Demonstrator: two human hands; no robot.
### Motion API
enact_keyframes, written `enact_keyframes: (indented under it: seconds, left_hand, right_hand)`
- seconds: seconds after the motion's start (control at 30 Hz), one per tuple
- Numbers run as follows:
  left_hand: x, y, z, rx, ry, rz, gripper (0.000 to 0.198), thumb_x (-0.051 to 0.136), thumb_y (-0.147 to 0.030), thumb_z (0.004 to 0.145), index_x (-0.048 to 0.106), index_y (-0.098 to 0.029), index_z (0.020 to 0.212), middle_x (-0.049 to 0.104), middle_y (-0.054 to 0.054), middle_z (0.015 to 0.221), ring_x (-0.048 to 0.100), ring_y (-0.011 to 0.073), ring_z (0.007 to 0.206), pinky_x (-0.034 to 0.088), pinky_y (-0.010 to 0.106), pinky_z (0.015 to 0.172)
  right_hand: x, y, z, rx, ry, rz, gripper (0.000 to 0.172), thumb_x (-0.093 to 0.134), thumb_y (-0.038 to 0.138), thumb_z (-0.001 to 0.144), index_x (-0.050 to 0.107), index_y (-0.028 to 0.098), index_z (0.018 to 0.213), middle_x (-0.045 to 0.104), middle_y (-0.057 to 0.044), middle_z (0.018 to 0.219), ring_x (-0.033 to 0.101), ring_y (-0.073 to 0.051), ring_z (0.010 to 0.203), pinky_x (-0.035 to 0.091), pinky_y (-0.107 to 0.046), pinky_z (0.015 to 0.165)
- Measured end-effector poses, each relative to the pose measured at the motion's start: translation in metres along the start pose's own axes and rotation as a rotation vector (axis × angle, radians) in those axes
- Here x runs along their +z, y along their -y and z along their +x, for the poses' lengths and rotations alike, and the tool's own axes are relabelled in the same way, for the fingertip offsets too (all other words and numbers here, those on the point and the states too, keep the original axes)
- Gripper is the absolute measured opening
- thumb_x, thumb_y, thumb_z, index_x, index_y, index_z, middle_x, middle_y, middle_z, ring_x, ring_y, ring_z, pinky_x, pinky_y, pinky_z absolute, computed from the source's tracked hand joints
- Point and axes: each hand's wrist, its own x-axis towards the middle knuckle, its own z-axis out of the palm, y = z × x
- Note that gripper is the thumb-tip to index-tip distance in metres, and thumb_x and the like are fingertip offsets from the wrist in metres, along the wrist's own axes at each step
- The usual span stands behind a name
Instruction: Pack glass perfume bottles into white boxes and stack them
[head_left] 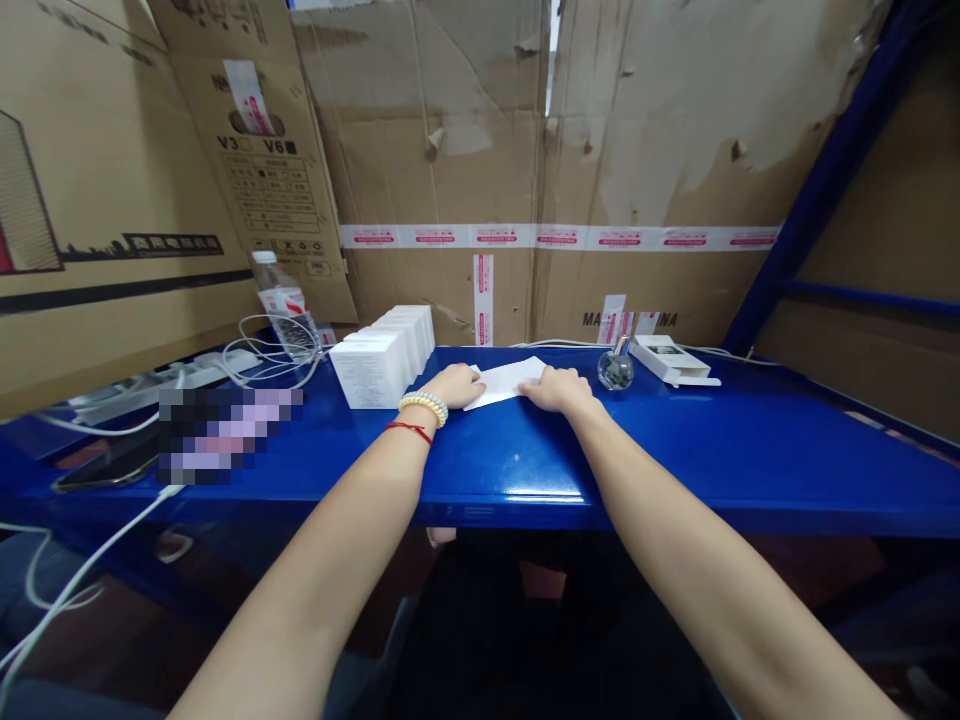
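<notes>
A flat white piece of card [504, 382] lies at a slant just above or on the blue table, between my two hands. My left hand [448, 386] has its thumb and curled fingers closed on the left end. At the other end, my right hand [559, 388] pinches the card, thumb toward the middle. Fingertips of both hands are partly hidden. Just left of my left hand stands a row of several white boxes [367, 370] with small print on the nearest one. A small round glass bottle [615, 370] with dark contents stands to the right of my right hand.
An open white box [669, 360] lies at the back right of the blue table [750, 440]. On the left are a clear water bottle [289, 315], tangled white cable [281, 372], a power strip [127, 395] and a phone [112, 460]. Cardboard [450, 150] walls the back.
</notes>
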Motion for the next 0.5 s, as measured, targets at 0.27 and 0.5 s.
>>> enact_keyframes:
  seconds: [0.27, 0.5]
  left_hand:
    - [-0.002, -0.004, -0.001, 0.005, 0.090, -0.014, 0.051, 0.035, -0.042, 0.084, 0.065, -0.017, 0.117, 0.061, 0.014, 0.128, 0.058, 0.0275, 0.115, 0.042, 0.035, 0.097]
    - [0.002, -0.022, -0.012, -0.192, 0.014, 0.111, 0.081, 0.020, -0.069, 0.083, 0.057, -0.013, 0.130, 0.046, 0.025, 0.139, 0.039, 0.0414, 0.130, 0.029, 0.054, 0.104]
  right_hand:
    - [0.009, -0.002, 0.006, -0.073, -0.109, 0.011, 0.070, 0.036, 0.061, 0.089, 0.050, 0.009, 0.134, 0.031, -0.022, 0.151, 0.019, -0.039, 0.143, 0.023, -0.053, 0.111]
    - [0.009, 0.008, 0.001, -0.300, -0.220, 0.143, 0.069, 0.042, 0.063, 0.086, 0.044, 0.019, 0.139, 0.022, -0.016, 0.157, 0.012, -0.034, 0.146, 0.022, -0.053, 0.112]
